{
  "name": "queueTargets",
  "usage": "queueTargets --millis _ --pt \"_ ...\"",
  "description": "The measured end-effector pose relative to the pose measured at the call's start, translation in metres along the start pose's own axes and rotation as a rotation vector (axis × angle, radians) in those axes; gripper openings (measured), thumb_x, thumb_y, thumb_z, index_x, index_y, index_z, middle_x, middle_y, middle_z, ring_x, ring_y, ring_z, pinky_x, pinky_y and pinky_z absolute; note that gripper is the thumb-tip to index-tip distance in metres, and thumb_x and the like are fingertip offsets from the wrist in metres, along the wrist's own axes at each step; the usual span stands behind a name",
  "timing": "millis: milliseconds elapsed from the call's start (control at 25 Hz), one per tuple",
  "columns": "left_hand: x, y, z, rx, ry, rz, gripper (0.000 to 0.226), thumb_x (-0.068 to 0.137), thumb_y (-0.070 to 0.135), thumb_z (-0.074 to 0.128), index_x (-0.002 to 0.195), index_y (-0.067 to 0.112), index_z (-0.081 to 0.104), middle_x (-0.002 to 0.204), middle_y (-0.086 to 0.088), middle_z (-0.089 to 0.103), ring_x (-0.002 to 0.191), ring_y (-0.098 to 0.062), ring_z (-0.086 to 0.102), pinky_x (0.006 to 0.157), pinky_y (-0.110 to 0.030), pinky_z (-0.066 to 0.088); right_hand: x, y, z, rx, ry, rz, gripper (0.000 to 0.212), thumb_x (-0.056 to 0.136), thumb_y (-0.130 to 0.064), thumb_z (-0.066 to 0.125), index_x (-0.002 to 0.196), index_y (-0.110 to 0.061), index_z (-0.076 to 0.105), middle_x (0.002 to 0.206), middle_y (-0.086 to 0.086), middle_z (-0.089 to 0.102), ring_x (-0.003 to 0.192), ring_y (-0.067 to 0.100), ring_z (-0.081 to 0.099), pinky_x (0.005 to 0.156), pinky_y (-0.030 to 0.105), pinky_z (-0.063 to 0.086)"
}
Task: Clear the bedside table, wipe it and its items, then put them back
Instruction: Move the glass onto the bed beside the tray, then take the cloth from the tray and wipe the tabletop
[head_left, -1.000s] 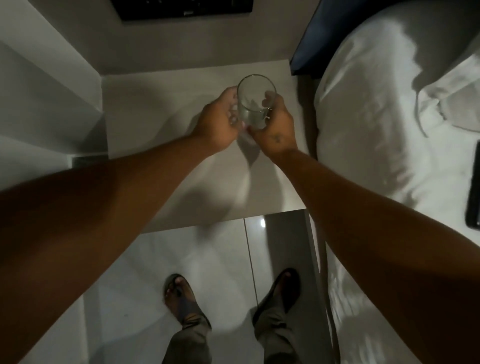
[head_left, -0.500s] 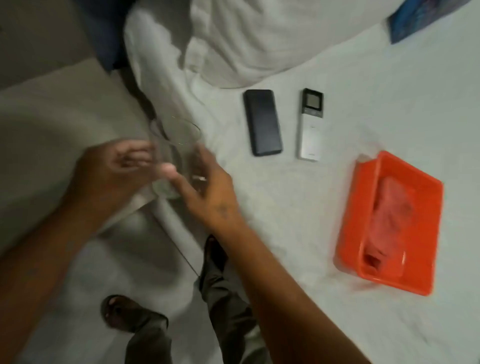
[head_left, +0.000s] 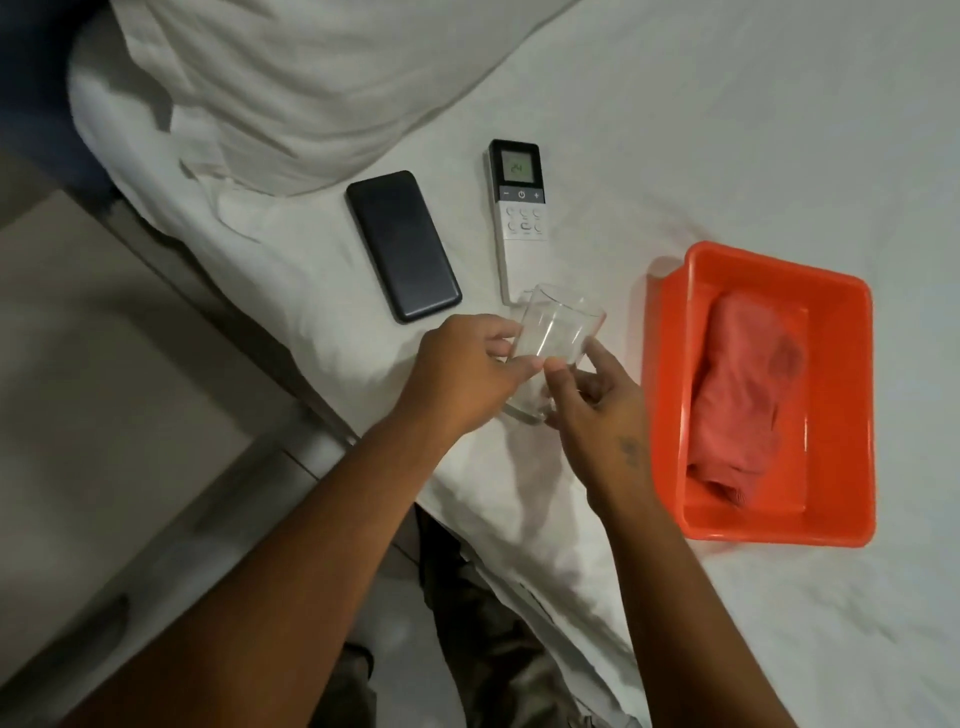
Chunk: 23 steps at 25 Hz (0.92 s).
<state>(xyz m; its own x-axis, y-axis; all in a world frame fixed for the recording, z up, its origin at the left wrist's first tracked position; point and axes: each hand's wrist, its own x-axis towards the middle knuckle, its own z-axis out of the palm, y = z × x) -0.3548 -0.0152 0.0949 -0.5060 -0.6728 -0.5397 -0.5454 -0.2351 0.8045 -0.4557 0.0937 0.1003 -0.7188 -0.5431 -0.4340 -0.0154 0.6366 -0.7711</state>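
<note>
A clear drinking glass (head_left: 558, 332) is tilted just above the white bed sheet, held between both hands. My left hand (head_left: 467, 376) grips its left side and my right hand (head_left: 597, 410) holds its base and right side. On the sheet beyond it lie a black phone (head_left: 402, 244) and a white remote (head_left: 519, 213) with a lit display. To the right stands an orange tub (head_left: 852, 415) with a pink cloth (head_left: 748, 395) inside. The pale bedside table (head_left: 93, 332) shows at the left.
A white pillow (head_left: 291, 78) lies at the head of the bed (head_left: 727, 130). My legs (head_left: 478, 639) stand on the tiled floor between the table and the bed edge.
I have turned from the bedside table to the bed, carrying the glass in both hands from above the table to low over the sheet beside the remote.
</note>
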Motion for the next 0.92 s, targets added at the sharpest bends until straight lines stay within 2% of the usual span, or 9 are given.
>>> queueTargets --millis 120,200,320,480,560,680,720,840,920 --pt "-0.004 -0.004 0.002 0.009 -0.032 0.028 0.051 0.08 0.035 0.08 0.128 0.023 0.067 0.116 0.0 0.074 0.096 -0.008 0.071 0.081 -0.014 0.053 -0.005 0.008 -0.004 0.039 0.004 -0.015 0.034 0.085 -0.045 0.068 0.116 -0.056 0.06 0.092 0.001 0.077 0.083 0.017 0.076 0.082 0.05 0.062" --pt "-0.008 -0.004 0.006 0.03 -0.073 0.024 0.052 0.08 0.034 0.08 0.128 0.021 0.067 0.118 -0.001 0.074 0.096 -0.008 0.071 0.084 -0.017 0.055 -0.011 0.012 -0.008 0.066 0.003 0.005 0.033 0.088 -0.039 0.069 0.103 -0.067 0.058 0.089 0.0 0.077 0.08 0.017 0.076 0.08 0.051 0.062" --pt "-0.004 -0.001 0.01 0.068 -0.105 -0.014 0.052 0.079 0.035 0.081 0.128 0.023 0.067 0.119 0.001 0.074 0.098 -0.008 0.071 0.09 -0.023 0.057 -0.014 0.016 -0.01 0.093 0.018 0.039 0.026 0.091 -0.036 0.068 0.108 -0.055 0.064 0.083 0.003 0.076 0.078 0.019 0.075 0.078 0.052 0.062" --pt "0.006 0.004 0.009 0.105 -0.141 -0.049 0.052 0.077 0.037 0.082 0.126 0.025 0.068 0.114 0.004 0.074 0.095 -0.003 0.07 0.092 -0.025 0.057 -0.008 0.017 -0.012 0.113 0.006 0.061 0.018 0.084 -0.049 0.067 0.098 -0.059 0.062 0.077 0.011 0.071 0.077 0.032 0.072 0.075 0.056 0.06" --pt "0.007 0.004 0.008 0.1 -0.157 -0.063 0.051 0.077 0.037 0.082 0.124 0.026 0.069 0.112 0.006 0.075 0.095 -0.003 0.07 0.093 -0.027 0.057 -0.008 0.017 -0.013 0.101 -0.001 0.101 0.028 0.077 -0.055 0.067 0.104 -0.052 0.061 0.08 0.01 0.072 0.078 0.031 0.072 0.077 0.055 0.06" --pt "0.004 0.006 0.006 0.084 -0.141 -0.089 0.05 0.078 0.036 0.082 0.124 0.025 0.067 0.115 0.005 0.072 0.1 -0.006 0.07 0.097 -0.034 0.057 -0.005 0.01 -0.02 0.02 -0.058 0.162 0.064 0.074 -0.058 0.07 0.131 -0.031 0.056 0.097 0.001 0.072 0.084 0.016 0.073 0.082 0.047 0.061" --pt "0.002 0.012 0.008 0.127 -0.103 -0.077 0.05 0.079 0.035 0.08 0.126 0.024 0.065 0.118 0.004 0.07 0.103 -0.007 0.068 0.097 -0.033 0.056 -0.003 0.008 -0.03 0.009 -0.047 0.16 0.065 0.075 -0.055 0.071 0.132 -0.026 0.056 0.101 -0.001 0.071 0.085 0.014 0.073 0.081 0.045 0.062" --pt "0.004 0.051 0.03 0.233 0.135 0.173 0.044 0.083 0.031 0.076 0.123 0.021 0.064 0.117 0.004 0.068 0.106 -0.01 0.065 0.094 -0.028 0.054 -0.002 0.0 -0.074 0.069 0.199 0.1 0.035 0.078 -0.04 0.074 0.11 -0.03 0.065 0.088 -0.003 0.073 0.078 0.016 0.073 0.075 0.045 0.063" --pt "0.02 0.092 0.076 0.217 0.109 0.472 0.039 0.081 0.025 0.071 0.119 0.014 0.066 0.114 -0.004 0.069 0.103 -0.018 0.066 0.092 -0.031 0.054 -0.001 0.004 -0.116 0.006 0.414 0.092 0.029 0.082 -0.031 0.074 0.109 -0.025 0.068 0.089 -0.003 0.073 0.081 0.017 0.072 0.079 0.043 0.061"
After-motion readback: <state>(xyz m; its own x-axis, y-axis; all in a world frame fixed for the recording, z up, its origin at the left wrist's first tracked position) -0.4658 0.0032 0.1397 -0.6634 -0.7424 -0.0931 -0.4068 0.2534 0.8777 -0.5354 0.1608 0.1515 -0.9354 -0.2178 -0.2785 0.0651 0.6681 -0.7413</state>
